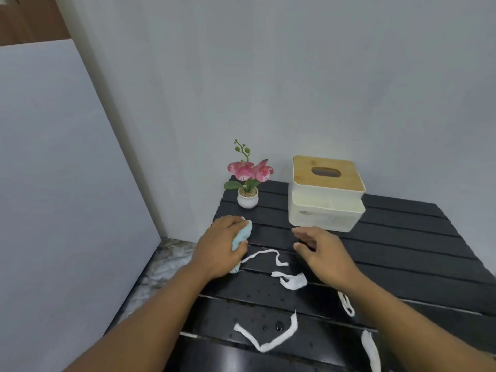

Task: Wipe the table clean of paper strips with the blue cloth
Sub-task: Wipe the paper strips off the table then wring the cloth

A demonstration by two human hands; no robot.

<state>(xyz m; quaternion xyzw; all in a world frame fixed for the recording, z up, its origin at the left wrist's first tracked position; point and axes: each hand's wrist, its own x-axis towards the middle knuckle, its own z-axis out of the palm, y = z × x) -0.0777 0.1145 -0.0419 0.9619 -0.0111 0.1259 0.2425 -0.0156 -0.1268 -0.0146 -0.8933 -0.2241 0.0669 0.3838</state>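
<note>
On the table (pixel 402 237), the potted flower (pixel 247 183) stands at the far left corner, with the tissue box (pixel 326 194) to its right. Before them, the left hand (pixel 220 248) lies on the cloth (pixel 243 234) left of the right hand (pixel 324 253). Paper strips (pixel 268 336) lie nearer, between the arms.

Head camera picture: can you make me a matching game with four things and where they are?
Things:
1. blue cloth
2. flower pot
3. tissue box
4. paper strips

Places:
A. back middle of the table, against the wall
B. scattered over the dark table top
C. bunched under the left hand
D. far left corner of the table

Pairs: 1-C, 2-D, 3-A, 4-B
</note>
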